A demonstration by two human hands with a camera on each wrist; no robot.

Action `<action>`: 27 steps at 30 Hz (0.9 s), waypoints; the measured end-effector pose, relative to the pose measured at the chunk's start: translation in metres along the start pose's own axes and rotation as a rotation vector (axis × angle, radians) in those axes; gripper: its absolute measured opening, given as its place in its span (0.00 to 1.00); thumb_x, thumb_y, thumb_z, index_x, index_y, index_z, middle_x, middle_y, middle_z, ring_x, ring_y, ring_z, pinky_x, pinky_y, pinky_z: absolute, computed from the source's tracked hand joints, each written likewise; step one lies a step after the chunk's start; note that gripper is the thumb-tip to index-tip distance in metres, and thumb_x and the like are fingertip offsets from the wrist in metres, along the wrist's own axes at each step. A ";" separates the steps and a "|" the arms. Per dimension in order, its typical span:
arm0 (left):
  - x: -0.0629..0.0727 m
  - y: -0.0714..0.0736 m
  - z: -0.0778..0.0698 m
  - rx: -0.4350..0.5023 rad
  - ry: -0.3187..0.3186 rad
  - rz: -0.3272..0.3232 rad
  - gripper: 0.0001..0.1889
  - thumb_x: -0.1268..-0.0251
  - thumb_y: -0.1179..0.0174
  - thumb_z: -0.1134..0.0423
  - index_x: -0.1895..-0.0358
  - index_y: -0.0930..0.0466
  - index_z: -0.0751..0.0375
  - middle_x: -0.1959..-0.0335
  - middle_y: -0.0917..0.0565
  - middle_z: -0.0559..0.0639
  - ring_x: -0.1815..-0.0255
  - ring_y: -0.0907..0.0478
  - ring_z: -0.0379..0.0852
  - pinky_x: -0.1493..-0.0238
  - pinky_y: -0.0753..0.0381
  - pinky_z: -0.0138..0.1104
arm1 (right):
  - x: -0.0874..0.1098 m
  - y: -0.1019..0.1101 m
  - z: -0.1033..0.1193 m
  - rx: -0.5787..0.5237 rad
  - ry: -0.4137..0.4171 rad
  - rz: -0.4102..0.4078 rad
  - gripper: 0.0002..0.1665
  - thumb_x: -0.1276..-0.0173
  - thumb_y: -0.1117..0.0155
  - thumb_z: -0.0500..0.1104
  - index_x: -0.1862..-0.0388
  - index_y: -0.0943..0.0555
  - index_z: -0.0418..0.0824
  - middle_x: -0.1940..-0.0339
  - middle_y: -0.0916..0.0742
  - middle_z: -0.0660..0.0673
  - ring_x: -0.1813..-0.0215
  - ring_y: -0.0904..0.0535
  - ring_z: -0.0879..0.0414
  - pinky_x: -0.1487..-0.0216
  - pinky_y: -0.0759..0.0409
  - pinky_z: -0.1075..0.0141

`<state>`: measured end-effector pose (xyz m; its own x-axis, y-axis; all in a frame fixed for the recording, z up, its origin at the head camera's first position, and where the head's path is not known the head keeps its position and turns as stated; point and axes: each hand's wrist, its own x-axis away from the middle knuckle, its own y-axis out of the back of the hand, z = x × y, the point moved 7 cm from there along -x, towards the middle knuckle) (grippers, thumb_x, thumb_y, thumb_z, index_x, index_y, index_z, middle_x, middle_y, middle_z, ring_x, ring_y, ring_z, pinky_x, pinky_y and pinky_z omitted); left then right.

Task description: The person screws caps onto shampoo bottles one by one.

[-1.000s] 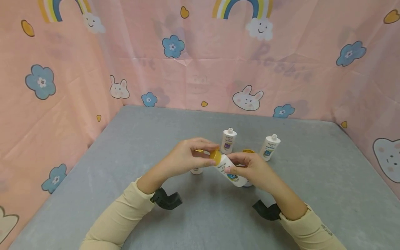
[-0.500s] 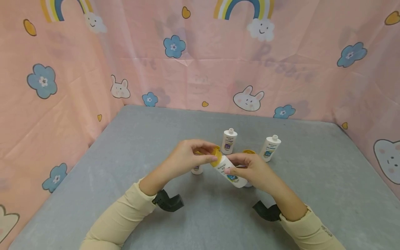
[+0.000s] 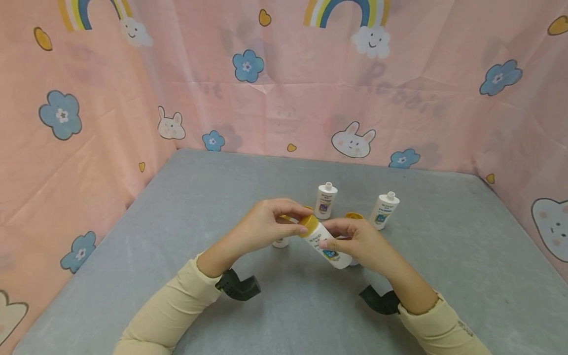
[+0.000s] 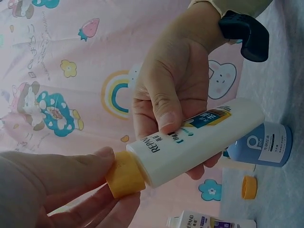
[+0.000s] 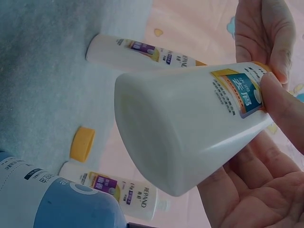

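My right hand (image 3: pixel 357 241) grips a white lotion-type bottle (image 3: pixel 326 248) above the table, thumb on its front and fingers behind. The bottle leans, its yellow-capped end up and to the left. My left hand (image 3: pixel 262 227) pinches that yellow cap (image 4: pixel 125 175) between thumb and fingers at the bottle's neck. In the left wrist view a narrow white strip shows between cap and shoulder; how tightly the cap sits I cannot tell. The right wrist view shows the bottle's base (image 5: pixel 142 133) and its teal label (image 5: pixel 240 92). The left fingertips are partly hidden there.
Two capless white bottles stand behind, one purple-labelled (image 3: pixel 326 202), one teal-labelled (image 3: pixel 385 212). Another white bottle (image 3: pixel 280 243) is partly hidden behind my left hand. A blue bottle (image 4: pixel 266 145) stands close to the held bottle. A loose yellow cap (image 5: pixel 82 143) lies on the grey table (image 3: pixel 222 182).
My left fingers have shifted slightly on the yellow cap, which looks turned. The held bottle's base has sunk a little. My right hand keeps its grip.
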<state>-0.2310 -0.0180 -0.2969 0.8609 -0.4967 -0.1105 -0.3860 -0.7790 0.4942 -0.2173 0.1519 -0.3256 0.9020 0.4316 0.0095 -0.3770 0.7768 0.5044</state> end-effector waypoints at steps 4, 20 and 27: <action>0.000 0.000 -0.001 0.010 -0.029 0.016 0.16 0.39 0.31 0.66 0.46 0.14 0.55 0.48 0.14 0.48 0.49 0.18 0.41 0.50 0.15 0.31 | 0.000 -0.001 0.001 -0.005 0.005 0.009 0.24 0.34 0.30 0.44 0.43 0.18 0.32 0.52 0.11 0.37 0.54 0.16 0.53 0.54 0.15 0.60; 0.002 0.001 -0.005 0.123 -0.076 0.027 0.21 0.41 0.29 0.67 0.43 0.16 0.60 0.44 0.16 0.52 0.45 0.17 0.47 0.46 0.16 0.32 | 0.001 0.000 -0.003 -0.108 0.001 0.068 0.26 0.33 0.30 0.44 0.41 0.20 0.31 0.47 0.13 0.35 0.50 0.15 0.53 0.49 0.15 0.58; 0.001 -0.001 -0.003 0.114 -0.099 0.045 0.16 0.40 0.30 0.67 0.47 0.14 0.61 0.46 0.15 0.52 0.48 0.17 0.43 0.49 0.15 0.31 | 0.002 0.000 -0.003 -0.124 -0.014 0.086 0.26 0.33 0.31 0.44 0.40 0.20 0.30 0.46 0.13 0.34 0.48 0.15 0.50 0.48 0.15 0.56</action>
<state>-0.2283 -0.0165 -0.2946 0.8068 -0.5634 -0.1779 -0.4637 -0.7904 0.4004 -0.2163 0.1539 -0.3282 0.8677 0.4934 0.0610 -0.4756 0.7880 0.3911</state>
